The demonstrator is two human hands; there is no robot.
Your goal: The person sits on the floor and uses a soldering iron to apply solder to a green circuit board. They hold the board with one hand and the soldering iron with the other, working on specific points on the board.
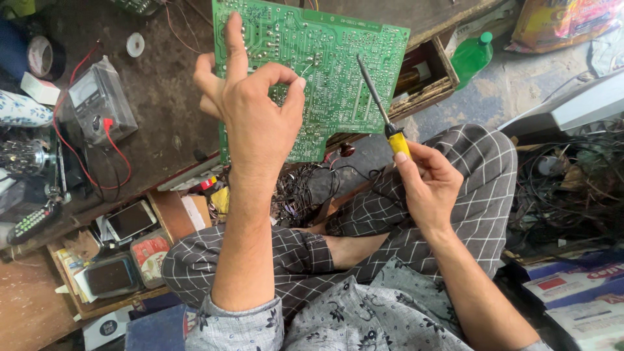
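Observation:
My left hand (250, 107) holds a large green circuit board (331, 71) upright by its left edge, solder side toward me, index finger raised along the board. My right hand (426, 179) grips the yellow handle of a soldering iron (380, 107). Its dark shaft slants up and left, and the tip rests against the board near its right-centre. I sit cross-legged in checked trousers below the board.
A low dark workbench (162, 97) carries a multimeter (97, 104) with red leads and a tape roll (42, 57). An open drawer (123, 260) holds phones and small parts. A green bottle (471, 57) stands behind right. Tangled wires (565, 188) lie at right, boxes (578, 292) bottom right.

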